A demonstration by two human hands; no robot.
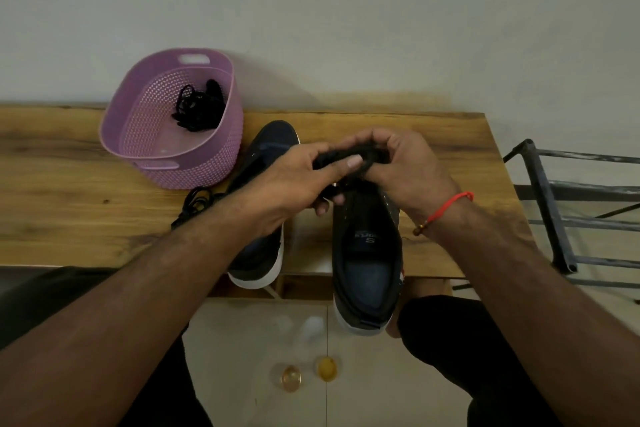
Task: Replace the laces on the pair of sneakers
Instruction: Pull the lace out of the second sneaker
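Two dark navy sneakers with white soles lie on the wooden table. The left sneaker is partly hidden under my left forearm. The right sneaker points away from me, its heel past the table's front edge. Above its toe, my left hand and my right hand both grip a bunched black lace. A loose black lace lies on the table left of the left sneaker. More black laces sit in a purple basket.
The basket stands at the back of the table by the wall. A dark metal rack stands to the right of the table. Below the table edge are cabinet doors with two round gold knobs. My knees flank the cabinet.
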